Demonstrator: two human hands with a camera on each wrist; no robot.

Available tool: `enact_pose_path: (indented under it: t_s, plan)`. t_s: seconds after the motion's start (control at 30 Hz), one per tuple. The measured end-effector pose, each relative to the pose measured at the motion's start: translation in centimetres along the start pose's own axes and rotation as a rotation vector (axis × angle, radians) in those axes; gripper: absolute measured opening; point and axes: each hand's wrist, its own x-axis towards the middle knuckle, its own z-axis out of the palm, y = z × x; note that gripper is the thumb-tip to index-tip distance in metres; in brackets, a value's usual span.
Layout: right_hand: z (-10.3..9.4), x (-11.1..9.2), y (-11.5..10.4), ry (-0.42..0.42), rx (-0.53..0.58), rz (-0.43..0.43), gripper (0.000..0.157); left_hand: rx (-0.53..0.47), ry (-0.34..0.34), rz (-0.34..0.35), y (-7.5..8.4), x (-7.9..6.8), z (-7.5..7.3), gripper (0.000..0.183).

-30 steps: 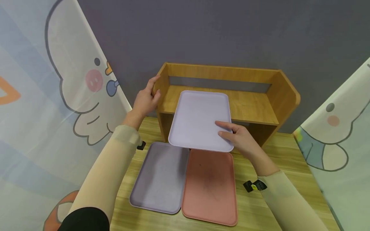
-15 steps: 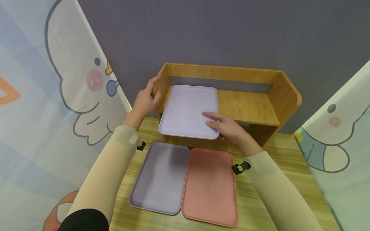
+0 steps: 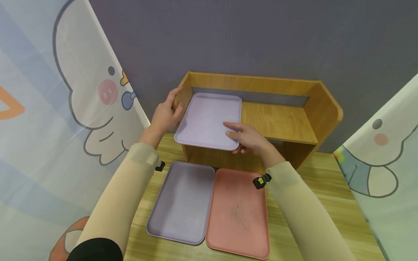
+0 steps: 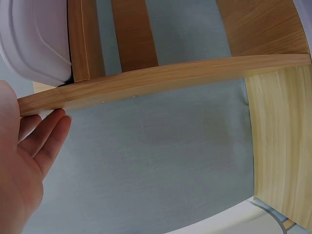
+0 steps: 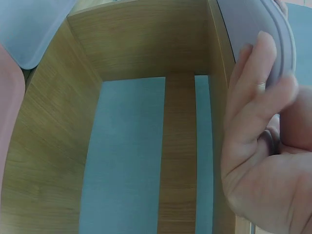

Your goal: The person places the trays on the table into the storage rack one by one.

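A pale lilac tray [image 3: 210, 119] lies over the left half of the upper board of a wooden desk shelf [image 3: 277, 119], its front edge jutting past the board. My right hand [image 3: 249, 139] pinches the tray near its front right corner, thumb and index finger on top and other fingers underneath. At the shelf's left side panel [image 4: 180, 80], my left hand [image 3: 164, 114] grips the edge. The left wrist view has fingertips [image 4: 61, 119] against the panel's outer face. In the right wrist view, the right-hand fingers [image 5: 256, 68] reach under the tray rim.
A greyish-purple tray [image 3: 183, 203] and a pink tray [image 3: 238, 214] lie side by side on the wood-grain table [image 3: 303, 203] before the shelf. A grey wall [image 3: 248, 36] stands behind. Cartoon-printed cloths [image 3: 94, 98] hang at both sides.
The right hand has moved the lilac tray left and back, from in front of the shelf onto its upper board's left half. The left hand stays at the side panel.
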Motion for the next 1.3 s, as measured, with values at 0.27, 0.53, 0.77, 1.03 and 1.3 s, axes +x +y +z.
enact_pose_path:
  t_s: [0.27, 0.53, 0.77, 1.03, 1.3]
  plan:
    - [0.0, 0.5, -0.2, -0.014, -0.003, 0.012, 0.053, 0.009, 0.011, 0.002, -0.3, 0.1, 0.2, 0.058]
    - [0.0, -0.2, 0.0, -0.027, 0.031, 0.006, 0.064, 0.011, 0.001, 0.008, -0.1, 0.1, 0.3, 0.059]
    - [-0.7, -2.1, 1.2, -0.003, 0.068, -0.014, 0.069, 0.007, -0.004, 0.013, -0.3, 0.2, 0.4, 0.059]
    - [-1.4, -6.8, 3.4, 0.137, 0.114, -0.112, 0.059, 0.002, 0.009, 0.023, -0.5, 0.3, 0.2, 0.059]
    - [-0.7, -11.2, 9.0, 0.080, 0.070, -0.216, 0.055, 0.001, 0.013, 0.040, -0.5, 0.5, 0.2, 0.058]
